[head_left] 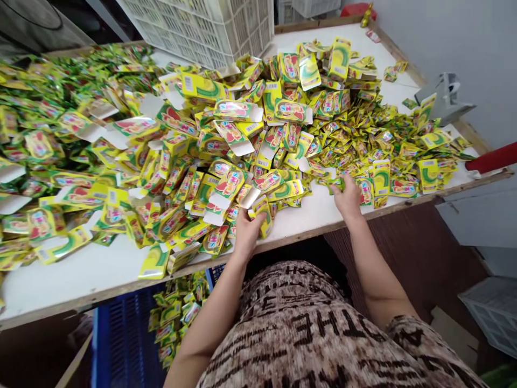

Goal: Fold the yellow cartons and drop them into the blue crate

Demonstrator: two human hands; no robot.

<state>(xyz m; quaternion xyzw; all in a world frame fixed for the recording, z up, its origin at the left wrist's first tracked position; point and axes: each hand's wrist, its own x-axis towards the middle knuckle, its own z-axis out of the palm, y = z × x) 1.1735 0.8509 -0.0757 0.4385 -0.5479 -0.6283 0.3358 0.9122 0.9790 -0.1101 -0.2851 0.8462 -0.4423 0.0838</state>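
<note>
left hand [247, 234] holding a carton [264, 216] over the near edge of the table [113, 256], right hand [348, 200] pinching a small packet [336, 185]; work seems midway, many cartons [229, 132] gaping, packs [169, 330] in the blue crate [121, 337] below.

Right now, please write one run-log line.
left hand: holds yellow-green cardboard box; right hand: pinches small green packet; white plastic crate: beyond hands

Table [81, 280]: white top, raw wooden rim [319, 23] along far edge. Beyond far right corner, a plain wall [456, 37], pale grey-lilac. Floor [404, 242] past the near edge, right side: dark reddish-brown. On it, right, a pale openwork crate [493, 312]; beside it, a flat tan sheet [454, 334]. Light cool, diffuse, fairly even.
</note>
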